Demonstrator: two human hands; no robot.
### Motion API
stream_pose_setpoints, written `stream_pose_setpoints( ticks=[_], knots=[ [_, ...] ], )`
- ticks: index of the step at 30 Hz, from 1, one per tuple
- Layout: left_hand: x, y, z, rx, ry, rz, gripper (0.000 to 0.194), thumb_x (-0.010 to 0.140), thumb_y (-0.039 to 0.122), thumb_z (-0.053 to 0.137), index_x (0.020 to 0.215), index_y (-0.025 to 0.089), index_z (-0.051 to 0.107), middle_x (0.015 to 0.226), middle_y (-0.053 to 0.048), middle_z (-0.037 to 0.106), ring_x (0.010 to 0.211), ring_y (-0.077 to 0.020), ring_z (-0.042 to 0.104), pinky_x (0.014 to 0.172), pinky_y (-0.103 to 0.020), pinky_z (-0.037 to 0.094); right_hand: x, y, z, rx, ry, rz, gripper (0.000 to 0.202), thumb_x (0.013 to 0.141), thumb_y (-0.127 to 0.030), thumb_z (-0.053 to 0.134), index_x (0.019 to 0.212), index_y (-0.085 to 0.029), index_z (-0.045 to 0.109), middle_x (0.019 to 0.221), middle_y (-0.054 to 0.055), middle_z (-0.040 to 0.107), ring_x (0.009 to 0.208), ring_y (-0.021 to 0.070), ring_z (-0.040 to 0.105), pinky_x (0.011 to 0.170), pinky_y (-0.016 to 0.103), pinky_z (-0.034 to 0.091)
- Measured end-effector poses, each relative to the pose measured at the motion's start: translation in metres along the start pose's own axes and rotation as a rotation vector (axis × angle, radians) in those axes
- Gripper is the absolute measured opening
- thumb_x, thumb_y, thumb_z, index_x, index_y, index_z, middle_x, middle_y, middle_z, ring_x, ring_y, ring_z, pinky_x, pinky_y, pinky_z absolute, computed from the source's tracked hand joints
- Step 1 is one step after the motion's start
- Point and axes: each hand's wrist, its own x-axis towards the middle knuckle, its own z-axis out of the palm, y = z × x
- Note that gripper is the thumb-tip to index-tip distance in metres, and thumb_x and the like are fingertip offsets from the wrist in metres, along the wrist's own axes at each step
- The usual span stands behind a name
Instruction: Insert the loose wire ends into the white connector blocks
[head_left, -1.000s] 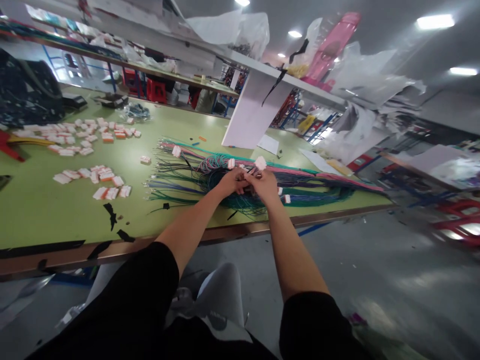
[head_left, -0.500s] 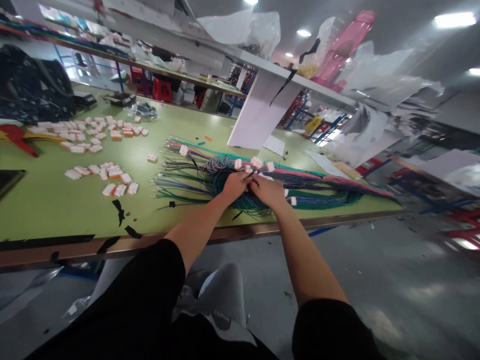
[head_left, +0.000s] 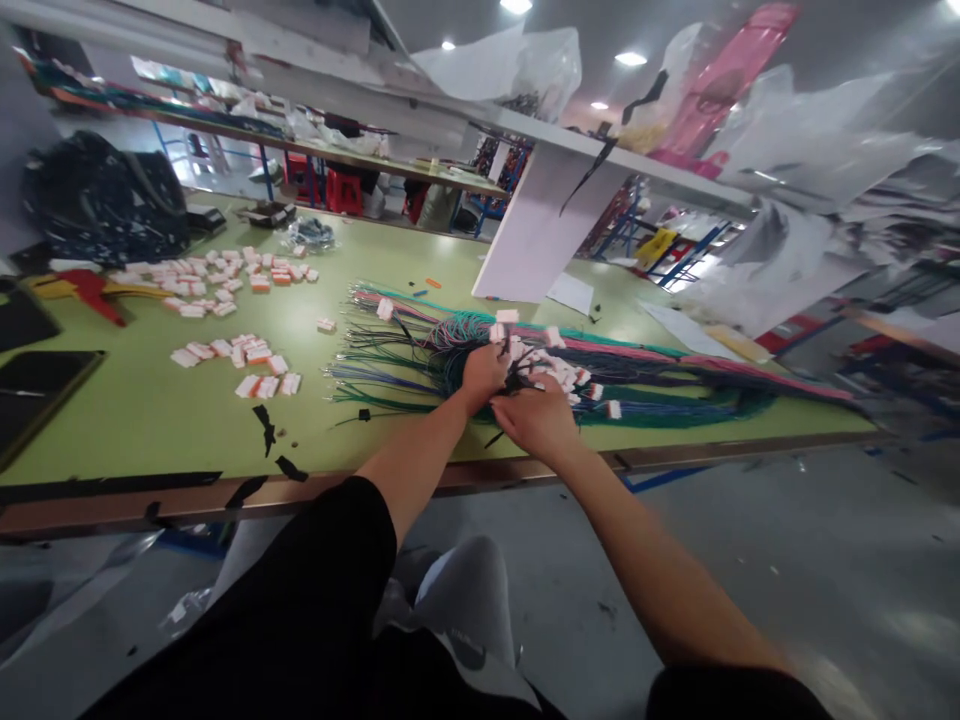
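The right hand point(head_left: 536, 418) has dropped nearer; both it and the left hand point(head_left: 484, 370) pinch dark wires point(head_left: 517, 380) amid white connectors point(head_left: 559, 375), loose connectors point(head_left: 259, 355) lying left on the tabletop point(head_left: 150, 420)

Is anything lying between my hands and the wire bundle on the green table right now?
Nothing visible does. The left hand and right hand are already on the wire bundle, among the small white connectors. What their fingers hold is too small to tell.

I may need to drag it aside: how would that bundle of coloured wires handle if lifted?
Probably floppy: the wire bundle lies in loose, sagging strands across the green table. It would likely snag, since strands cross and small white connectors hang among them. Likely light.
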Motion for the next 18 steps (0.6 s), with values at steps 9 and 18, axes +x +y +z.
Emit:
stream_pose_setpoints(
  ticks=[9,18],
  knots=[
    [-0.014,0.012,0.009,0.279,-0.227,0.245,0.029,0.082,0.007,0.041,0.100,0.007,0.064,0.100,-0.021,0.063,0.098,-0.0289,0.060,0.088,-0.036,0.043,-0.076,0.010,0.009,0.359,0.351,0.234,0.035,0.087,-0.032,0.038,0.087,-0.022,0.072,0.064,0.006,0.068,0.069,0.0212,0.061,0.071,0.035,0.044],
    [-0.015,0.029,-0.020,0.545,-0.381,0.356,0.032,0.083,0.004,0.042,0.106,0.003,0.064,0.103,-0.022,0.066,0.103,-0.0271,0.061,0.087,-0.036,0.046,-0.114,0.013,-0.006,0.328,0.503,0.256,0.026,0.086,-0.032,0.044,0.086,-0.023,0.069,0.061,0.002,0.067,0.070,0.0207,0.064,0.066,0.032,0.048]
  ],
)
